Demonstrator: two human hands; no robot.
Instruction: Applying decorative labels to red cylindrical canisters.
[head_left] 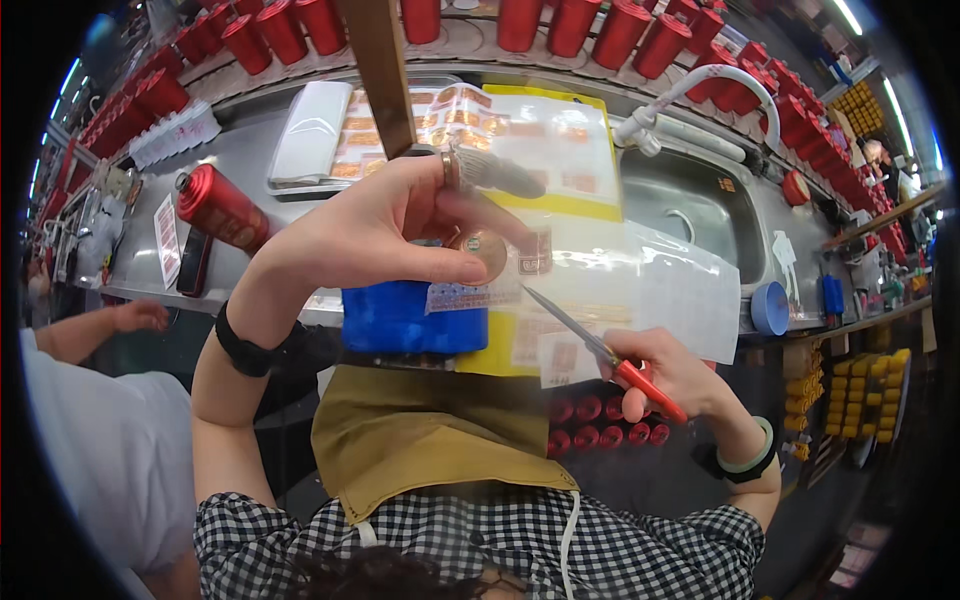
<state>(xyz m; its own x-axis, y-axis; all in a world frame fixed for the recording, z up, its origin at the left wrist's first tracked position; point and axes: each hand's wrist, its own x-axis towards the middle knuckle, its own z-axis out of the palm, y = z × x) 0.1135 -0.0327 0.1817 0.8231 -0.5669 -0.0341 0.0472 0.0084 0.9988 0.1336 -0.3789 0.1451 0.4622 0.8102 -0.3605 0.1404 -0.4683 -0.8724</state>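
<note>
My left hand [350, 225], a grey cover [505, 173] on one finger, is closed in a pinch over the worktop. Between thumb and fingers sits a roundish amber spot I cannot make out. A small clear piece with reddish print [535, 251] is at its fingertips, and a clear patterned strip [470, 297] shows below the thumb. My right hand [660, 372] is closed around red-handled scissors [575, 325], blades pointing up-left toward the printed piece. A white printed scrap [565, 360] lies beside the blades. Under both hands is a blue pad or cloth [415, 318] and yellow-edged sheets [570, 210].
Behind stand a tray [275, 187] of copper-coloured printed sheets, a sink [690, 205] with a white tap [700, 75], and a rack of red cylinders [520, 25]. At left lie a red canister [222, 207] and phone [194, 262]. Another person's hand [140, 315] is nearby.
</note>
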